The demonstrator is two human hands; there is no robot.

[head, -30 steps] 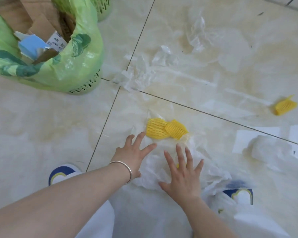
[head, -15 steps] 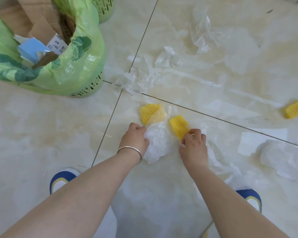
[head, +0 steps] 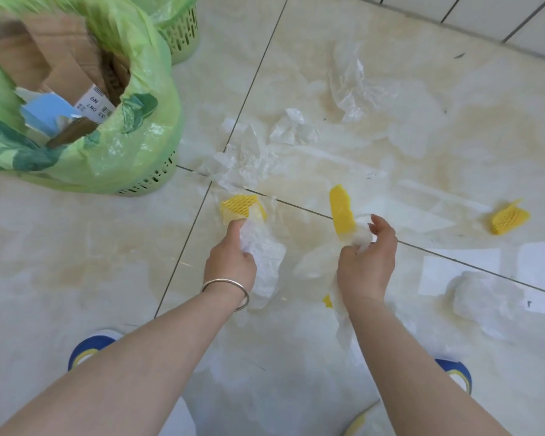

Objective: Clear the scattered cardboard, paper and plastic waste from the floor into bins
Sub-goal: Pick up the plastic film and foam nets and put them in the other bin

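My left hand [head: 230, 256] grips a crumpled white plastic film [head: 263, 253] together with a yellow foam net [head: 238, 207] at its top. My right hand [head: 367, 256] pinches another bunch of clear plastic [head: 315, 262] with a second yellow foam net [head: 340, 210] standing up from it. Both bundles hang just above the tiled floor. A green bin lined with a green bag [head: 132, 146] stands at the upper left, holding cardboard [head: 60, 58] and blue paper [head: 44, 111].
More clear plastic sheets [head: 350, 83] and crumpled film [head: 249, 158] lie ahead. A third yellow net [head: 508, 217] lies at the right, with white paper [head: 460, 269] and a plastic wad [head: 482, 294]. A second green bin [head: 180, 29] stands behind. My shoes [head: 88, 347] are below.
Both hands went from pressing flat on the plastic pile to gripping it. They have since lifted and moved apart, each carrying plastic with a yellow net.
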